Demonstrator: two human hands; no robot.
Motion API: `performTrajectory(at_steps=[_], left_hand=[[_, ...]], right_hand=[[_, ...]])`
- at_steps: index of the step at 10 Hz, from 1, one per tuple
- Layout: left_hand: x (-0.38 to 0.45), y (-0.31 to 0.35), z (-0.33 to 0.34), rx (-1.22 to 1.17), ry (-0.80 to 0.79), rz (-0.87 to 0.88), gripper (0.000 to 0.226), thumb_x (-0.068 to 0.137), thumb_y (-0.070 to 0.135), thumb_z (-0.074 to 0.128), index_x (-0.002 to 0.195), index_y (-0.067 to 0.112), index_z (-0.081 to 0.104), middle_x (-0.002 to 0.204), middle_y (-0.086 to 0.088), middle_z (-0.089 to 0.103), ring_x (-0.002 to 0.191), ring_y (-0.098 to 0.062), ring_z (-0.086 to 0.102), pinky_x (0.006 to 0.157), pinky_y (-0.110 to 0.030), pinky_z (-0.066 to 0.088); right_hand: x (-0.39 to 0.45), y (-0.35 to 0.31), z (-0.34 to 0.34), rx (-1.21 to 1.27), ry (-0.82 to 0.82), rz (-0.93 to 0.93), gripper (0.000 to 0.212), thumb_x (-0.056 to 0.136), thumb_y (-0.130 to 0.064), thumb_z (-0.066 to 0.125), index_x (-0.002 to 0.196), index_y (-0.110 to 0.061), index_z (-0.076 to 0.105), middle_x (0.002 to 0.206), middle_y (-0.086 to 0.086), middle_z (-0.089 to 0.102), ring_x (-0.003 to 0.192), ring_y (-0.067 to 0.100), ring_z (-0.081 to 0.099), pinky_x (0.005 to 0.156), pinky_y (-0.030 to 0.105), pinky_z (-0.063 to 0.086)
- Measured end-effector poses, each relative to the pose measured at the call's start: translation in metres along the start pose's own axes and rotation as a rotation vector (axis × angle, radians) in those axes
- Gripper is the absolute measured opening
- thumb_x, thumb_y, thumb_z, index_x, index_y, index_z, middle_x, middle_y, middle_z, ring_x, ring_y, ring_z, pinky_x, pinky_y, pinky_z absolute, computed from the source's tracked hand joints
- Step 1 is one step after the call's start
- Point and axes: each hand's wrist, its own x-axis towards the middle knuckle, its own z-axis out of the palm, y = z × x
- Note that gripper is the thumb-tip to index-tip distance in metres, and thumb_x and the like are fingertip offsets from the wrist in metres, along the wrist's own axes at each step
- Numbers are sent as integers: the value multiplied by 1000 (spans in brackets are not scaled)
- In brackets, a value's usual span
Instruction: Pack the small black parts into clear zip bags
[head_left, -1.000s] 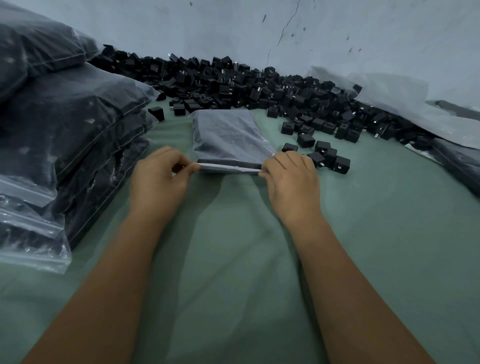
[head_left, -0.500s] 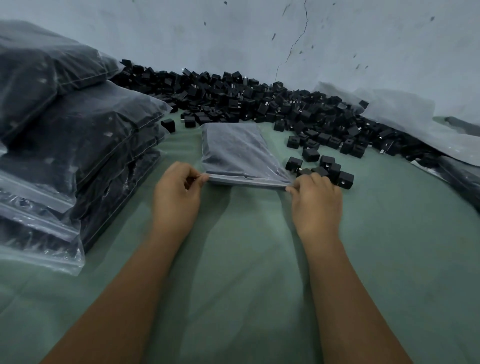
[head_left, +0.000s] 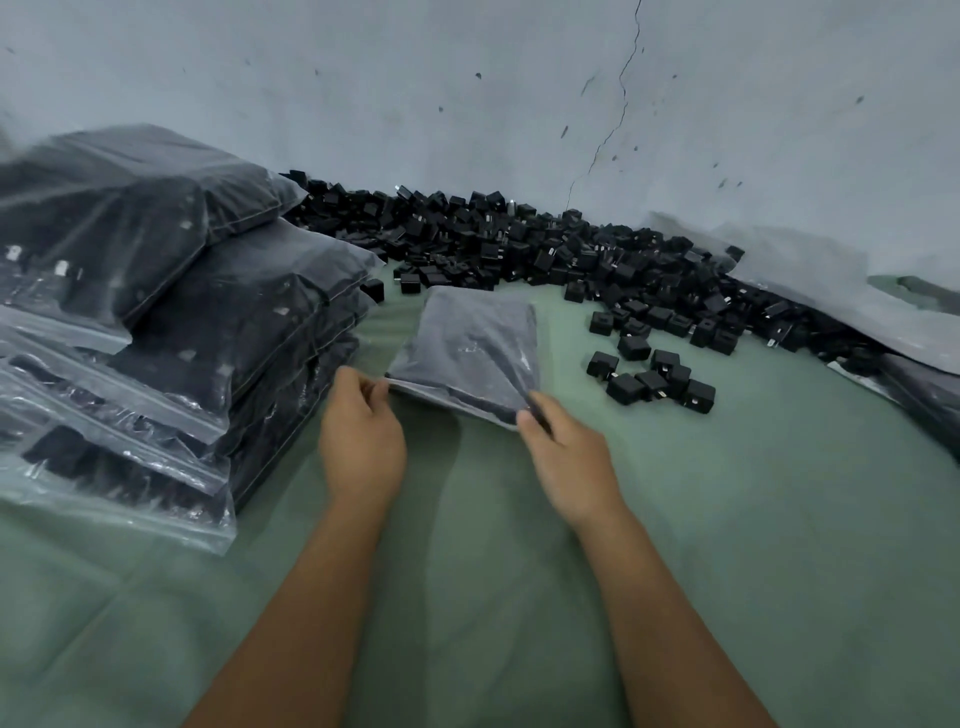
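Observation:
A clear zip bag (head_left: 470, 345) filled with small black parts lies on the green table (head_left: 727, 519) in front of me. My left hand (head_left: 361, 439) pinches the left end of its near zip edge. My right hand (head_left: 569, 454) pinches the right end of that same edge, lifting the corner a little. A long heap of loose black parts (head_left: 545, 252) runs along the wall behind the bag. A small cluster of loose parts (head_left: 652, 376) sits just right of the bag.
A tall stack of filled zip bags (head_left: 156, 322) stands at the left, close to my left hand. Empty clear bags (head_left: 841, 291) lie at the right beside the wall. A grey cracked wall (head_left: 519, 104) closes off the back.
My right hand slid along the zip edge to the bag's right corner and now lifts it. The left hand keeps its pinch on the left end. The camera tilted up a little.

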Motion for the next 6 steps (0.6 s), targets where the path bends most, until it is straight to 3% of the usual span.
performTrajectory(at_steps=[1,2,3,4,5,6], left_hand=[[-1,-5,-13,-43,175,-103,17,102,25,47,89,15,42,81,-1,53,73,-23,49,66,-33,33],[-2,-2,-20,-170,293,-147,11,102,26,46,95,18,42,87,2,54,76,-13,53,70,-30,37],[-10,6,-19,-220,283,89,8,100,19,46,100,24,40,83,11,50,69,8,50,59,-10,37],[-22,7,-6,65,-20,437,12,94,18,54,96,25,45,83,12,50,69,2,52,55,-17,36],[-20,6,9,508,-321,722,5,91,24,52,95,20,52,92,6,50,85,-15,51,60,-33,42],[-19,5,10,512,-378,647,7,91,27,52,95,21,54,93,7,50,90,-15,49,65,-33,44]], right_hand=[[-1,-13,17,-179,-68,-152,43,98,-35,44,140,-30,44,136,-6,55,128,12,45,113,36,27],[1,-17,28,-339,-156,-228,46,101,-32,36,146,-35,30,147,-8,42,137,7,31,116,35,15],[2,-15,29,-371,-206,-258,51,100,-32,37,148,-39,23,153,-10,34,143,8,21,117,39,12],[0,-12,31,-391,-232,-284,54,98,-36,38,149,-41,20,154,-13,29,143,5,19,117,38,9],[3,-13,31,-387,-199,-310,54,92,-29,37,144,-40,27,149,-14,37,138,3,27,114,38,14],[-4,-13,29,-323,-128,-357,51,90,-23,42,139,-37,36,137,-13,50,127,7,41,109,36,26]])
